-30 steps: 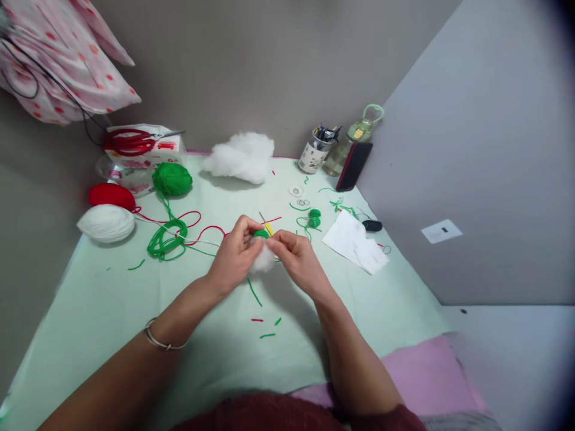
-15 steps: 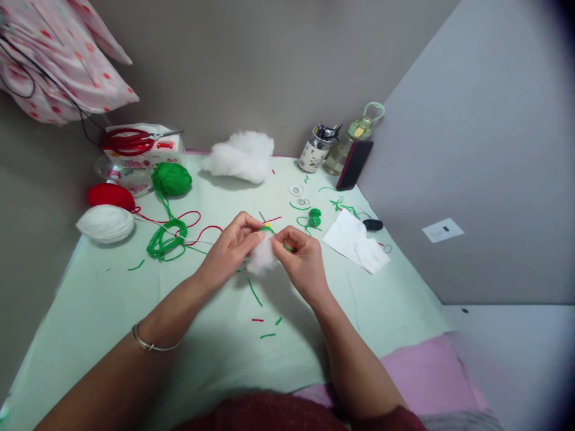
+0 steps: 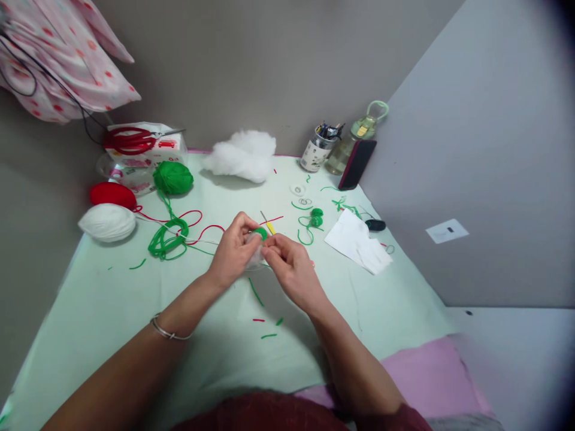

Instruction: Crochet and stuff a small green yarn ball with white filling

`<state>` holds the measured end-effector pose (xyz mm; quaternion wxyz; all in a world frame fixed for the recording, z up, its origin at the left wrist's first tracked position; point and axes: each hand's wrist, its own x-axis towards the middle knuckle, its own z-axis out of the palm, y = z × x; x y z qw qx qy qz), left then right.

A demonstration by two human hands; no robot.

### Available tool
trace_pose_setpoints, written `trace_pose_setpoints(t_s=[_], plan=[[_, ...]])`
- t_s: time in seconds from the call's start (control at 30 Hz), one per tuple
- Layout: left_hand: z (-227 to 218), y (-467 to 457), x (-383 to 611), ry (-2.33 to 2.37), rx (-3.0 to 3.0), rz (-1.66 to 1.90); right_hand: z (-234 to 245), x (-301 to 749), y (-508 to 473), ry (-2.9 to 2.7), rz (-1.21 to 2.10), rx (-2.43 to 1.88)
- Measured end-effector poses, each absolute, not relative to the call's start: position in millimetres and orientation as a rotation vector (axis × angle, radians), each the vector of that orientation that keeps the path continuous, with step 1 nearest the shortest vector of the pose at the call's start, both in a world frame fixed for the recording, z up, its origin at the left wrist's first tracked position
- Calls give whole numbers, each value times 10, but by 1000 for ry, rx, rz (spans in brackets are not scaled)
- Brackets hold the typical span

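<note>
In the head view, the left hand [image 3: 236,248] holds a small green piece [image 3: 261,233] between thumb and fingers, over the middle of the desk [image 3: 193,377]. White fluff [image 3: 255,258] shows just below the piece, between the hands. The right hand [image 3: 293,266] has its thumb and fingers drawn narrow at the fluff's right edge; whether they grip it, I cannot tell. A yellow-handled tool [image 3: 270,228] lies just beyond the fingertips.

To the left, a loose green coil [image 3: 168,240] lies near a green ball [image 3: 173,178], with red [image 3: 112,196] and white [image 3: 106,222] balls beside each other further left. Scissors [image 3: 131,141] rest on a pack [image 3: 148,158] behind them. A larger heap of stuffing [image 3: 241,157] sits at the back. On the right, a cup [image 3: 314,157] of pens, a bottle [image 3: 339,157] and a leaning phone [image 3: 358,165] stand close together; nearer are two small green bobbles [image 3: 317,216] and a torn paper [image 3: 354,239]. Short yarn snips [image 3: 256,292] lie in front of the hands.
</note>
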<state>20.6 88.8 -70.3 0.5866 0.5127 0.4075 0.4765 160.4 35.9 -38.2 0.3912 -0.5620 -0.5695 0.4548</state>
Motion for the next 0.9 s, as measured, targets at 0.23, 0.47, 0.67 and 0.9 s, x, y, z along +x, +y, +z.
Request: trace_pose_setpoints(t_s=[0.23,0.47,0.67,0.9], plan=[[-647,897,152,876,995,1085,-395,1743,436,-1493,835,-1306],[-561,867,166,809,905,1050,-291,1844,413,-1262,1188,-1064],[-562,806,214,847,877,1058,-430,1757,428,-1710,684,-1439],[-537,760,261,807,827,968,-478,1756,476,-1565,796,-1510]])
